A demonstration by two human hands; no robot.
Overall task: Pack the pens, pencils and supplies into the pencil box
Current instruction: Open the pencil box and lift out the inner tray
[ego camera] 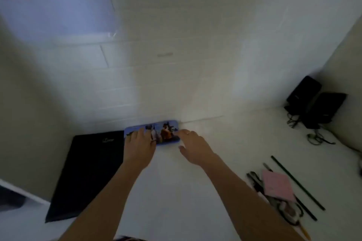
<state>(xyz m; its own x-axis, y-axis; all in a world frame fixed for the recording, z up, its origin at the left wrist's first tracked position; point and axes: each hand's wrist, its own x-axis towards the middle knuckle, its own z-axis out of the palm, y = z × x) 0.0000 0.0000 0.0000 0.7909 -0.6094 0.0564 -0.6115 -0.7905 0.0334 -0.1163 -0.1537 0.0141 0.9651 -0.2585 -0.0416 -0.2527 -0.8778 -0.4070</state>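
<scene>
We are reaching across the white desk [176,191], left hand [139,146] lying flat on the closed pencil box [166,130], right hand [194,147] open at its end, pens [297,182] lying apart

The left hand [139,144] covered the pencil box's [166,132] left part; blur obscured the pens [254,180] under the pink pad [278,186].
</scene>
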